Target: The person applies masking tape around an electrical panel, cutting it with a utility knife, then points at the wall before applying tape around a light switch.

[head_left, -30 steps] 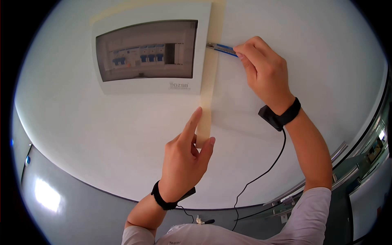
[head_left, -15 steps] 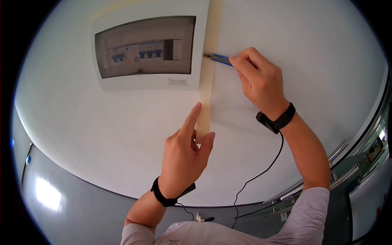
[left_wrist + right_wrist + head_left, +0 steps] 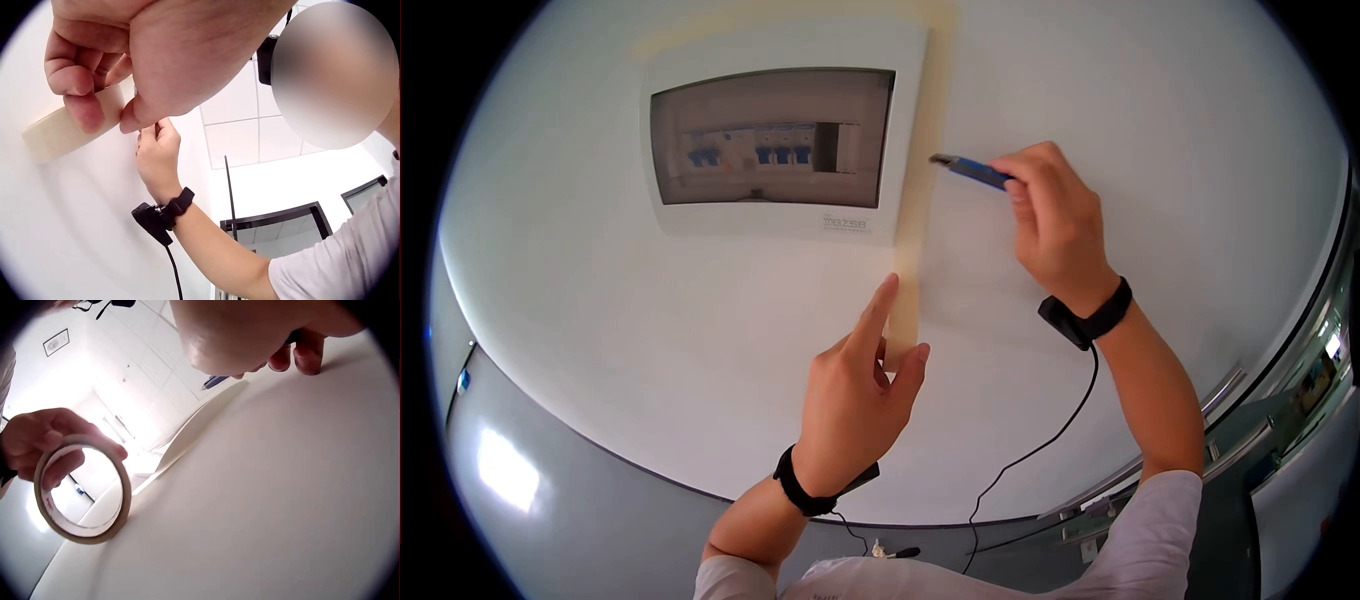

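Observation:
My left hand (image 3: 855, 400) grips a roll of masking tape (image 3: 87, 536), with fingers passing through its ring in the right wrist view. Its index finger points up beside the tape strip (image 3: 908, 300), which runs from the roll up along the right side of a white breaker box (image 3: 770, 222). In my right hand (image 3: 1060, 225) is a blue utility knife (image 3: 980, 172), pinched between thumb and fingers. The blade end points left and overlaps the strip's outer edge in the head view, a little away from the box.
Breakers (image 3: 780, 150) show behind the box's tinted cover. More tape runs along the box's top edge. Black cables (image 3: 1040, 447) hang from the cameras on both wrists. The white wall panel (image 3: 730, 330) surrounds the box.
The knife tip first moved down along the box's right edge, then drew back to the right, away from it. My left hand keeps its hold on the tape roll. The head view shifted slightly.

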A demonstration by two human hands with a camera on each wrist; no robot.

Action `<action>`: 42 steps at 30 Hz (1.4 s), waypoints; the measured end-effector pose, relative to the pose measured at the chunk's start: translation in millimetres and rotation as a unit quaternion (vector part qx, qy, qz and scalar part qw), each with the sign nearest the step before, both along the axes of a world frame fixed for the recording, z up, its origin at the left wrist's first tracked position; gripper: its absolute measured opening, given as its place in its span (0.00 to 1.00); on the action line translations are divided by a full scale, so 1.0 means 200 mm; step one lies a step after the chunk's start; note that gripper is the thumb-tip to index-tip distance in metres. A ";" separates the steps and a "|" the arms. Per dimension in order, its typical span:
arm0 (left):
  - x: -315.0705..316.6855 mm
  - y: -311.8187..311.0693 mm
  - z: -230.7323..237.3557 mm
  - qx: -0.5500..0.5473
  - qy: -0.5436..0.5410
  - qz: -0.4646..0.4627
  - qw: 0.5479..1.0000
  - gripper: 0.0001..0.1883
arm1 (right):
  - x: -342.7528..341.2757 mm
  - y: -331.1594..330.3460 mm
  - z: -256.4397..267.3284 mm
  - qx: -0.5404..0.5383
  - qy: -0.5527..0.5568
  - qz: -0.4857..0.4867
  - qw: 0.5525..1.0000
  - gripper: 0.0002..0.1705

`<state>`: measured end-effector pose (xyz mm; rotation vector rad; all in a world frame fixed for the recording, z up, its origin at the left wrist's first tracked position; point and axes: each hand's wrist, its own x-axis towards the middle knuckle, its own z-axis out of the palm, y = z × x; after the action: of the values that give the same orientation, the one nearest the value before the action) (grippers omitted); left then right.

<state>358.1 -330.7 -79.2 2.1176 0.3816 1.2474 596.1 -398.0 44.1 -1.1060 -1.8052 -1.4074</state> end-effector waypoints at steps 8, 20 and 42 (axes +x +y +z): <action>0.00 0.02 -0.01 0.007 -0.005 -0.011 1.000 0.36 | -0.07 -0.08 0.37 -0.047 -0.155 -0.045 0.986 0.14; 0.02 0.04 -0.05 -0.001 -0.028 -0.029 0.999 0.37 | -0.17 -0.03 0.57 -0.072 -0.318 -0.218 0.920 0.19; 0.05 0.01 -0.10 -0.024 -0.078 -0.001 0.997 0.35 | -0.15 -0.02 0.24 -0.168 -0.268 -0.118 0.941 0.06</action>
<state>367.2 -328.0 -99.6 1.9649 0.3367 1.3779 567.0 -402.2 91.7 -1.2185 -2.4369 -1.7040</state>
